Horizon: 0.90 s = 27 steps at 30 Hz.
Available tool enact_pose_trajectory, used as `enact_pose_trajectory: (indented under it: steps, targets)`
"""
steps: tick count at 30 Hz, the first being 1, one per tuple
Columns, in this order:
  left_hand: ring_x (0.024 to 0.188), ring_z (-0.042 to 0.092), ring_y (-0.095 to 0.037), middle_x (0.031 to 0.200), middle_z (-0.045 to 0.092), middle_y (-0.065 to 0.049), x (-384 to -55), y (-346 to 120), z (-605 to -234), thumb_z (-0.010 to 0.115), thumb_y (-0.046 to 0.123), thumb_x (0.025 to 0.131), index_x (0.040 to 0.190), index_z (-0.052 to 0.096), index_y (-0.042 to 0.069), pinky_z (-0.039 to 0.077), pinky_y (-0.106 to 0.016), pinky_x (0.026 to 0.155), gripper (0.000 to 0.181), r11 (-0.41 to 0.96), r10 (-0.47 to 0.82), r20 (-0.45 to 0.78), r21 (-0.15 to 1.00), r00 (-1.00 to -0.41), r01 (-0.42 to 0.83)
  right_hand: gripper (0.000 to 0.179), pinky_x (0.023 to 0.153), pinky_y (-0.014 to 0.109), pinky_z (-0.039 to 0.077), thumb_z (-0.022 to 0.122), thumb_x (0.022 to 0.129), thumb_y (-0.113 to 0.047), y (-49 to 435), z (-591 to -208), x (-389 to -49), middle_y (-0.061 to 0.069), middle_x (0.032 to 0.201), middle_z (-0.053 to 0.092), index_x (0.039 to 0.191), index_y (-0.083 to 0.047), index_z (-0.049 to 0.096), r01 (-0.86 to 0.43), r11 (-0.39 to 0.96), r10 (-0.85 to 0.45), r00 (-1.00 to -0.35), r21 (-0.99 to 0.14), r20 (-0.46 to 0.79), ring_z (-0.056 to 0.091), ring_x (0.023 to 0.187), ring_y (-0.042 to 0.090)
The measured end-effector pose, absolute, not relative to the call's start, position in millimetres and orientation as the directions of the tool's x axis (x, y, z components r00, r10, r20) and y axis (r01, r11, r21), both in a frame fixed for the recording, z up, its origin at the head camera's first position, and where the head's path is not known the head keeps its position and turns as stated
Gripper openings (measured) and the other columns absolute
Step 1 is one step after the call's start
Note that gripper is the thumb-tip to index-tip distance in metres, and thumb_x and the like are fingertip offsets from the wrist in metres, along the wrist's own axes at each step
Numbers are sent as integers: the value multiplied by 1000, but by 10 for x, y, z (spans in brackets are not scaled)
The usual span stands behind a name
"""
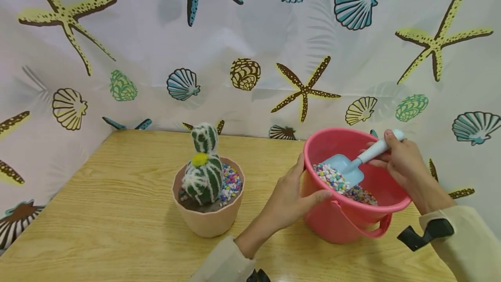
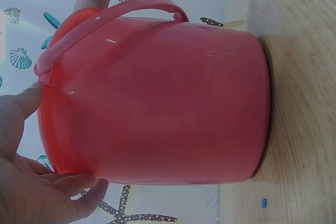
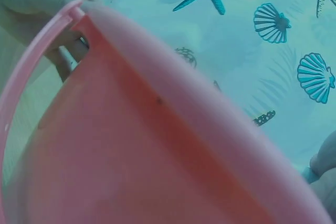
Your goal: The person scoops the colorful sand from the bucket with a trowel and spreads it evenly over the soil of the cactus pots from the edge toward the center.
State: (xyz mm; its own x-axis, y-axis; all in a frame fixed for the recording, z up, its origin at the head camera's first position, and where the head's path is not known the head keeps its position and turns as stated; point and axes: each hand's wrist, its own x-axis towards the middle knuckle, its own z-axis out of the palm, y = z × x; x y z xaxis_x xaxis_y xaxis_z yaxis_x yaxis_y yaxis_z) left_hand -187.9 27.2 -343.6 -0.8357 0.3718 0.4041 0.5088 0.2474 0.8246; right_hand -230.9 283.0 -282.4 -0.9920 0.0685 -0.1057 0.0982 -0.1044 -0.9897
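A pink bucket (image 1: 332,225) stands on the table at the right, with small multicoloured pebbles (image 1: 362,196) inside. My right hand (image 1: 403,162) holds a light blue toy shovel (image 1: 354,175) by its pale handle, over the bucket's far right rim. Pebbles heap on the shovel's blade, low inside the bucket near its left wall. In the right wrist view the bucket wall (image 3: 131,145) hides most of that hand. My left hand (image 1: 283,199) grips the bucket's left side at the rim, thumb on the near edge and fingers round the outside, as the left wrist view shows too.
Left of the bucket stands a peach flowerpot (image 1: 207,223) with a knitted cactus (image 1: 203,177), brown filling and coloured pebbles on its right side. The bucket's handle (image 1: 368,229) hangs down in front. A tiny blue pebble (image 2: 264,203) lies on the table. Shell-patterned cloth (image 1: 219,47) hangs behind.
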Motion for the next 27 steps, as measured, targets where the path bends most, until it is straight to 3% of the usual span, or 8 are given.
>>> enact_pose_trajectory:
  steps: [12, 20, 27]
  targets:
    - [143, 29, -23, 157, 27, 1, -1865, 254, -3440, 72, 39, 84, 155, 9, 22, 39, -49, 106, 96, 254, 372, 380, 836, -847, 486, 33, 66, 31, 58, 52, 92, -40, 2835, -2849, -2298, 2, 90, 60, 110, -16, 39, 35, -307, 148, -985, -951, -84, 71, 74, 14]
    - [143, 29, -23, 157, 27, 1, -1857, 248, -3456, 71, 40, 84, 155, 10, 22, 40, -51, 105, 95, 244, 368, 378, 843, -850, 480, 35, 67, 30, 58, 51, 92, -41, 2836, -2865, -2306, 4, 95, 55, 111, -14, 38, 30, -306, 131, -989, -951, -73, 70, 76, 14]
    - [143, 28, -23, 157, 25, 1, -1840, 246, -3473, 71, 41, 84, 155, 9, 20, 39, -50, 106, 97, 265, 370, 368, 838, -853, 477, 34, 67, 30, 58, 51, 92, -41, 2832, -2892, -2275, 1, 87, 62, 111, -15, 39, 49, -288, 123, -989, -956, -88, 71, 75, 14]
